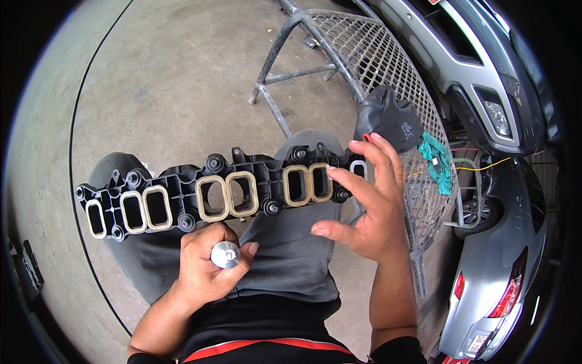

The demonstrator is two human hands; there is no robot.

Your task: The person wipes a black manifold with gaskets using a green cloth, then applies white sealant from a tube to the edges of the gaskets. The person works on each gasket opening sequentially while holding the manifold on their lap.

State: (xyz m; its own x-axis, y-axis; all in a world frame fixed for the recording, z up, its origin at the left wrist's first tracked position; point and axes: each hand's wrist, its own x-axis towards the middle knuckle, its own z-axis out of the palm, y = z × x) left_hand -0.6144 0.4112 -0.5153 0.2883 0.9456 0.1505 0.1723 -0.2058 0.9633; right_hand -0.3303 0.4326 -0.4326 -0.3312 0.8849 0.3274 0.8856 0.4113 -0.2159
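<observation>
Across my knees (276, 239) lies a black intake manifold (270, 185) with a row of oval ports facing up. Tan gaskets (227, 197) rim most of the ports, and bolts with dark collars sit along both edges. My left hand (203, 258) is wrapped round a silver metal cylinder (225, 255), its round end pointing up, just below the manifold's near edge. The cylinder's lower part is hidden. At the manifold's right end, my right hand (376, 206) is open with fingers spread, the index fingertip at a gasket. A whitish rim (359, 167) shows on the rightmost port.
To the right stands a grey metal mesh rack (345, 45) on tube legs. On it lie a dark grey bundle (382, 115) and a teal cloth or glove (438, 161). Two silver cars (485, 267) are beyond. A black cable (74, 115) runs along the floor at left.
</observation>
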